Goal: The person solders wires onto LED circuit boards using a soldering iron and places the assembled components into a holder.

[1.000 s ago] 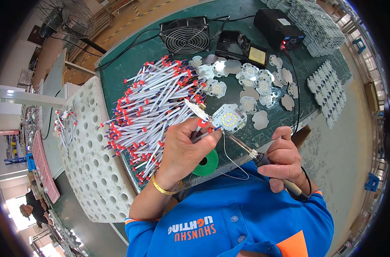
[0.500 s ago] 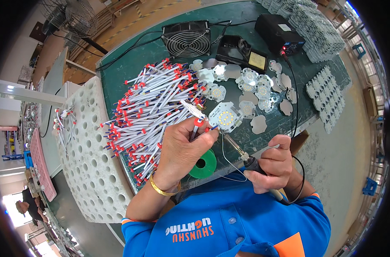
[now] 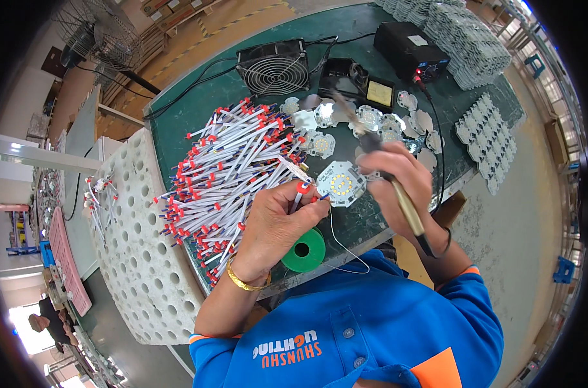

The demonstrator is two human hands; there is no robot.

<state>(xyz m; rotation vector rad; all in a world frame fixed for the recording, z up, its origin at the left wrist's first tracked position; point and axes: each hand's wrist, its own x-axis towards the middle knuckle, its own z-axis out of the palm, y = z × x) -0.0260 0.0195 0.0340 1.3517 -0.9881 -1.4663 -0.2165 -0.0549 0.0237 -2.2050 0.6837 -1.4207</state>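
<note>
My left hand (image 3: 281, 216) is closed in a pinch on a white cable with a red collar (image 3: 302, 188). Its thin coloured wire ends lie by the left edge of a white octagonal LED board (image 3: 341, 184) with a ring of yellow chips. Thin solder wire (image 3: 338, 240) loops down from beside the fingertips, near a green spool (image 3: 305, 251). In my right hand (image 3: 400, 187) is a soldering iron (image 3: 408, 208), gripped by its handle and raised off the board. Its front end, blurred by motion, points to the far side of the table.
Beyond are more LED boards (image 3: 320, 143), an iron stand with a yellow sponge (image 3: 379, 92), a fan (image 3: 274, 70) and a black control box (image 3: 411, 52). A big pile of cables (image 3: 232, 161) lies left, beside a white foam block with holes (image 3: 135, 246). Board panels (image 3: 486, 142) lie right.
My right hand has lifted the soldering iron away from the board's near edge and swung its tip toward the far side. My left hand still pinches the cable in nearly the same place.
</note>
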